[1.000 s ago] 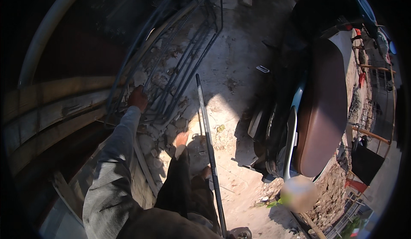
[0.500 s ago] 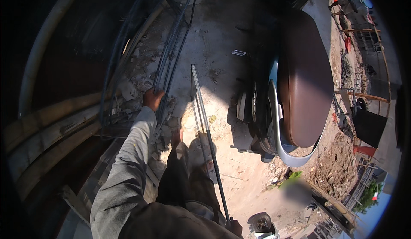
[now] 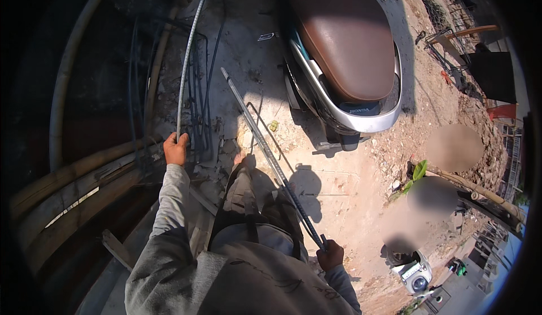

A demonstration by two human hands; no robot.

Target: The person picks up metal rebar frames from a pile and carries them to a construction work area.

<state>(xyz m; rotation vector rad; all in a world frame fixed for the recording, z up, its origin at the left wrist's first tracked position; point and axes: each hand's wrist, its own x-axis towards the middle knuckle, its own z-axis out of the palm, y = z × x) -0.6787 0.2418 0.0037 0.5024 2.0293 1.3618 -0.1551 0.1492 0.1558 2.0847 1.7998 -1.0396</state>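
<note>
My left hand (image 3: 175, 149) is closed round the lower end of a ribbed steel bar (image 3: 189, 49). That bar slants up to the top edge of the picture. Beyond it lie several bent, dark steel bars (image 3: 197, 109) on the rubble and concrete. Low in the picture, my right hand (image 3: 331, 256) grips the near ends of steel bars (image 3: 264, 144), which lie close together and point up and to the left. How many bars are in that grip cannot be made out. Their far tips are above the ground in front of my legs.
A parked scooter with a brown seat (image 3: 353, 38) stands ahead on the right. Bamboo poles (image 3: 73, 174) run along the left side. Broken stones lie by my feet. A green plant (image 3: 419, 171) and a white vehicle (image 3: 415, 272) are at the right, near blurred patches.
My left hand has raised one bar apart from the bent bars behind it. My right hand, with its bars, has come further into view. The scooter appears higher and further left.
</note>
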